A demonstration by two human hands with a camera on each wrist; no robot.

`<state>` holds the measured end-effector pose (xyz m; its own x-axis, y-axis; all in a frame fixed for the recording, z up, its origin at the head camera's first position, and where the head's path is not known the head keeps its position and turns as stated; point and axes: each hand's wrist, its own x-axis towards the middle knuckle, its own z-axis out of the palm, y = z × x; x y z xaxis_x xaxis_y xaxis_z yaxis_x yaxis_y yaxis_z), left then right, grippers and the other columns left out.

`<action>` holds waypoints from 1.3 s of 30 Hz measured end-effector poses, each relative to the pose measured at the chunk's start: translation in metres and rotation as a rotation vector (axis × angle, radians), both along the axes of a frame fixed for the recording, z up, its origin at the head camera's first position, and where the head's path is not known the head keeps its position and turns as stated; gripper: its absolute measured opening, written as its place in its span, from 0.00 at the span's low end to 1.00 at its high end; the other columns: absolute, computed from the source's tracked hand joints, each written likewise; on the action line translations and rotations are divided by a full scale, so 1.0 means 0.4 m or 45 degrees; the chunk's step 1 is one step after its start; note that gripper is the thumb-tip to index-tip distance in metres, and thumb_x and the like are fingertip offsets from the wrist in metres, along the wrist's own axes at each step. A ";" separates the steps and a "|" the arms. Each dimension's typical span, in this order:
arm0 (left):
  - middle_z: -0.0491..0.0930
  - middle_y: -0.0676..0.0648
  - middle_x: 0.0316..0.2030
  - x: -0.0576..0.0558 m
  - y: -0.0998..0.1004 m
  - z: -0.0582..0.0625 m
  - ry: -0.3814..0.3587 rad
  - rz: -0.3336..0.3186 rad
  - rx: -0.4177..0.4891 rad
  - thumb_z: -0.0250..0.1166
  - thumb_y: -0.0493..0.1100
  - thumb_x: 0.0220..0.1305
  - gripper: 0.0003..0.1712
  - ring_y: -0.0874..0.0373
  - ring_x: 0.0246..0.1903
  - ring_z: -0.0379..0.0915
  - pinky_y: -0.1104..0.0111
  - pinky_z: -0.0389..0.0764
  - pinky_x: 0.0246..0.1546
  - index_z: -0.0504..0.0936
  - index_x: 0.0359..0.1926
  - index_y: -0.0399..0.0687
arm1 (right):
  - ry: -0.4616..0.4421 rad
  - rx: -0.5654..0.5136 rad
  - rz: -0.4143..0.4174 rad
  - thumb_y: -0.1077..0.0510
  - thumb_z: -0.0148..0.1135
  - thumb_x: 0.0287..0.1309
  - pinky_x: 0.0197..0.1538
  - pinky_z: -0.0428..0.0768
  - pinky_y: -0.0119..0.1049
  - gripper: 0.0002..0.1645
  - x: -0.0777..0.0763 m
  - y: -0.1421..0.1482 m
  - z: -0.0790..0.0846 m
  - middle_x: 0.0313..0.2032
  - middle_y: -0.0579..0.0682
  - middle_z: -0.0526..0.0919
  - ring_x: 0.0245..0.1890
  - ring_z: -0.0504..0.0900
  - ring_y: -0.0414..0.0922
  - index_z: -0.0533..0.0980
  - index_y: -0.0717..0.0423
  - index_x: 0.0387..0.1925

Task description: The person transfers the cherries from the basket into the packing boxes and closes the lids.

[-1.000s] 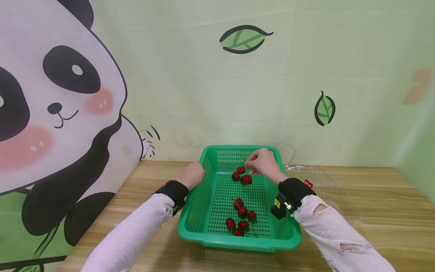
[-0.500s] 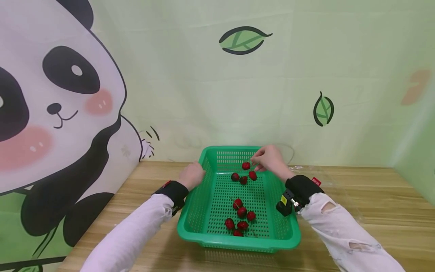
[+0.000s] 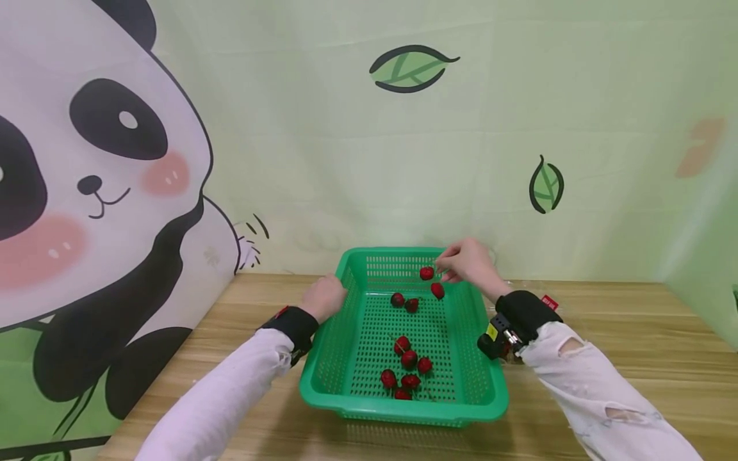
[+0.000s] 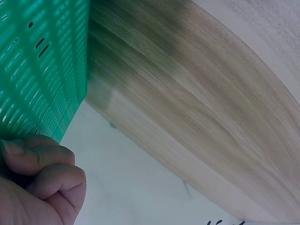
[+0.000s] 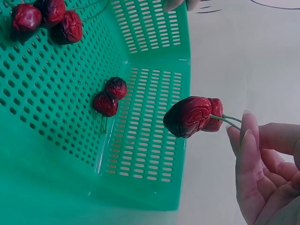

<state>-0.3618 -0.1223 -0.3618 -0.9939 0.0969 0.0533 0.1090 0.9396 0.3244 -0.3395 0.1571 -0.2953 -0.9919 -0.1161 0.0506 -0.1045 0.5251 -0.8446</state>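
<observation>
A green perforated plastic basket (image 3: 403, 410) stands on the wooden table. My left hand (image 3: 324, 298) grips its left rim, fingers curled as the left wrist view shows. Above the back right part of the basket, my right hand (image 3: 469, 261) pinches the thin green stems of two dark red cherries (image 5: 187, 117) between thumb and fingertips. The held cherries dangle apart from the basket floor. Beneath them to the left, a pair of cherries (image 5: 106, 103) lies on that floor. Several more cherries (image 3: 409, 360) sit in a loose group towards the front.
Behind the table (image 3: 594, 320) hangs a pale green cloth backdrop (image 3: 323, 160) printed with leaves and a large panda (image 3: 115, 147) on the left. Some transparent plastic (image 3: 527, 285) lies to the right of the basket, partly hidden by the right arm.
My right hand has moved right and slightly up, lifting two cherries by their stems away from the back group. Two cherries stay there. My left hand keeps its hold on the rim.
</observation>
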 end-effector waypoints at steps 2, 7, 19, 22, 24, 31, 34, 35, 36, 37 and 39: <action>0.82 0.29 0.48 0.001 0.001 0.000 -0.006 0.011 0.009 0.50 0.41 0.75 0.20 0.36 0.49 0.82 0.48 0.83 0.50 0.75 0.52 0.23 | 0.000 0.001 -0.002 0.66 0.60 0.70 0.30 0.83 0.27 0.15 0.000 0.006 0.003 0.42 0.69 0.88 0.18 0.80 0.31 0.80 0.77 0.50; 0.83 0.30 0.47 0.000 0.000 -0.003 0.004 0.016 0.003 0.51 0.41 0.75 0.19 0.37 0.49 0.83 0.48 0.84 0.49 0.77 0.50 0.25 | 0.003 -0.011 -0.003 0.66 0.60 0.70 0.29 0.83 0.26 0.16 0.003 0.022 0.010 0.43 0.71 0.88 0.18 0.80 0.32 0.80 0.78 0.50; 0.83 0.29 0.46 0.001 0.001 -0.001 0.021 0.008 -0.007 0.51 0.41 0.74 0.18 0.37 0.47 0.83 0.48 0.84 0.47 0.77 0.47 0.25 | 0.011 0.015 -0.018 0.64 0.60 0.70 0.35 0.86 0.30 0.17 0.012 0.068 0.029 0.43 0.69 0.88 0.21 0.83 0.33 0.79 0.78 0.51; 0.83 0.29 0.47 0.000 0.001 -0.001 0.015 0.011 -0.007 0.51 0.41 0.75 0.18 0.37 0.47 0.83 0.48 0.84 0.47 0.77 0.48 0.25 | 0.012 0.024 -0.020 0.64 0.60 0.70 0.33 0.85 0.28 0.18 0.013 0.084 0.030 0.42 0.68 0.88 0.22 0.84 0.35 0.79 0.78 0.52; 0.83 0.30 0.47 0.000 0.001 -0.001 0.010 0.015 -0.006 0.52 0.41 0.75 0.19 0.37 0.48 0.83 0.48 0.84 0.47 0.76 0.49 0.25 | 0.015 0.028 -0.019 0.64 0.60 0.70 0.32 0.84 0.26 0.18 0.013 0.095 0.032 0.40 0.67 0.89 0.22 0.84 0.35 0.79 0.78 0.52; 0.82 0.29 0.48 -0.002 0.002 -0.003 0.011 0.023 -0.016 0.51 0.41 0.75 0.19 0.37 0.48 0.83 0.48 0.84 0.48 0.76 0.50 0.25 | 0.030 0.054 -0.042 0.62 0.61 0.70 0.31 0.84 0.25 0.20 0.016 0.133 0.035 0.41 0.67 0.89 0.21 0.83 0.33 0.79 0.79 0.51; 0.82 0.29 0.47 -0.002 0.002 -0.003 0.018 0.018 -0.017 0.52 0.41 0.75 0.20 0.37 0.49 0.83 0.48 0.84 0.48 0.76 0.50 0.24 | 0.039 0.064 -0.047 0.62 0.61 0.70 0.32 0.84 0.25 0.19 0.018 0.150 0.035 0.39 0.66 0.89 0.21 0.83 0.33 0.79 0.79 0.50; 0.82 0.29 0.47 -0.001 0.002 -0.002 0.023 0.013 -0.019 0.52 0.41 0.75 0.20 0.36 0.49 0.83 0.48 0.84 0.48 0.76 0.50 0.24 | 0.044 0.068 -0.050 0.62 0.61 0.70 0.31 0.84 0.25 0.19 0.019 0.156 0.034 0.37 0.64 0.90 0.21 0.83 0.33 0.79 0.79 0.50; 0.82 0.29 0.47 0.000 0.002 -0.001 0.023 0.009 -0.019 0.52 0.41 0.75 0.20 0.36 0.48 0.83 0.48 0.84 0.47 0.76 0.51 0.23 | 0.048 0.070 -0.053 0.62 0.61 0.70 0.31 0.84 0.25 0.19 0.020 0.161 0.033 0.36 0.63 0.90 0.21 0.83 0.32 0.79 0.79 0.49; 0.82 0.28 0.47 0.000 0.002 0.001 0.023 0.003 -0.021 0.52 0.41 0.75 0.20 0.36 0.48 0.83 0.48 0.84 0.47 0.76 0.51 0.23 | 0.048 0.070 -0.056 0.62 0.61 0.70 0.31 0.84 0.25 0.18 0.021 0.165 0.033 0.35 0.61 0.90 0.21 0.83 0.32 0.79 0.79 0.49; 0.82 0.28 0.47 0.002 0.002 0.003 0.024 -0.004 -0.024 0.52 0.41 0.76 0.20 0.36 0.48 0.83 0.48 0.85 0.47 0.75 0.51 0.23 | 0.045 0.070 -0.061 0.63 0.60 0.69 0.31 0.84 0.26 0.18 0.024 0.174 0.033 0.32 0.57 0.90 0.21 0.83 0.33 0.79 0.79 0.48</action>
